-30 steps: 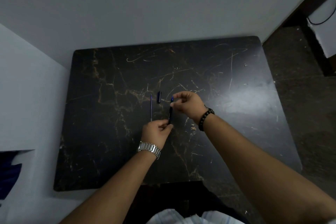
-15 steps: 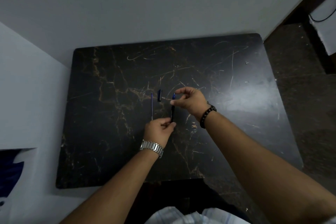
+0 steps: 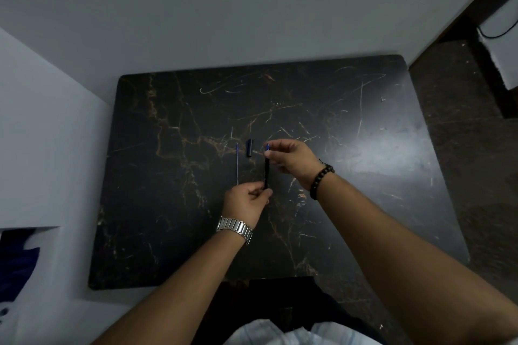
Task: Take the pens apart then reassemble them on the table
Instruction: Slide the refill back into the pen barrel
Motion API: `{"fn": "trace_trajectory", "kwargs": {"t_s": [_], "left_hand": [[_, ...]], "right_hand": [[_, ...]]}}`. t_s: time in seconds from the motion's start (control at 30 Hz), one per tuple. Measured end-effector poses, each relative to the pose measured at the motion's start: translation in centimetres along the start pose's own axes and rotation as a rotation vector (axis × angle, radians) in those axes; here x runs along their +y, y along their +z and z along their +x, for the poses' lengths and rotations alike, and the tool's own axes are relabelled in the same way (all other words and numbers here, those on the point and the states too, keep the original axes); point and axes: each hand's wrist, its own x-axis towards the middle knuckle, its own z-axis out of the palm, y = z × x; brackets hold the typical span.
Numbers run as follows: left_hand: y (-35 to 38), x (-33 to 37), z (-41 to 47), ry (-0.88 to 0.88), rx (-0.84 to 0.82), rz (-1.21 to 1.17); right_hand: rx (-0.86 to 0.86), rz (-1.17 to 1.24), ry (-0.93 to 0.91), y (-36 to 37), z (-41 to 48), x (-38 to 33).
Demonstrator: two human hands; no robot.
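- Your left hand [image 3: 246,200] pinches the near end of the dark pen barrel [image 3: 266,172] between thumb and fingers.
- Your right hand [image 3: 291,161] pinches the far end, where a small blue tip [image 3: 267,146] sticks out. The other fingers of that hand are spread loose.
- So both hands are closed on the same pen, one at each end, and the pen is over the middle of the dark marble table [image 3: 364,204]. You cannot tell from here if it touches the top.
- A thin blue refill [image 3: 237,164] lies flat on the table just left of the pen. A short dark cap [image 3: 249,147] lies between the refill and the pen, near their far ends.
- The barrel looks like light, hard plastic. It is smooth, so it can slip if you turn it with soft fingers. Hold it firm near the end, not in the middle.
- The blue tip is tiny. Take it with your fingertips only, and pull or twist straight along the pen.
- The refill looks thin and bendy. Pick it up near its middle and do not press hard, or it may bend.
- The cap is small and round, so it may roll. Keep it away from the table edge.
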Motion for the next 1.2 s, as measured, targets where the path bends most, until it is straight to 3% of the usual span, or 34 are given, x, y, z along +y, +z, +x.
{"fn": "trace_trajectory", "kwargs": {"t_s": [0.1,0.3,0.53,0.73,0.97,1.2], "left_hand": [[0.10,-0.17,0.07,-0.004,-0.010,0.003],[0.23,-0.34,-0.16,0.004,-0.023,0.012],[0.28,-0.29,0.05,-0.019,-0.030,-0.008],[0.28,-0.04,-0.18,-0.009,-0.044,0.018],[0.41,0.17,-0.06,-0.015,-0.034,0.001],[0.66,0.48,-0.06,-0.018,-0.021,0.040]], "right_hand": [[-0.048,0.019,0.007,-0.02,-0.21,0.13],[0.054,0.019,-0.006,-0.08,-0.26,0.42],[-0.038,0.033,0.008,-0.24,-0.36,0.56],[0.067,-0.012,-0.017,-0.10,-0.12,0.90],[-0.070,-0.005,0.014,-0.31,-0.25,0.64],[0.062,-0.016,0.002,-0.24,0.17,0.99]]}}
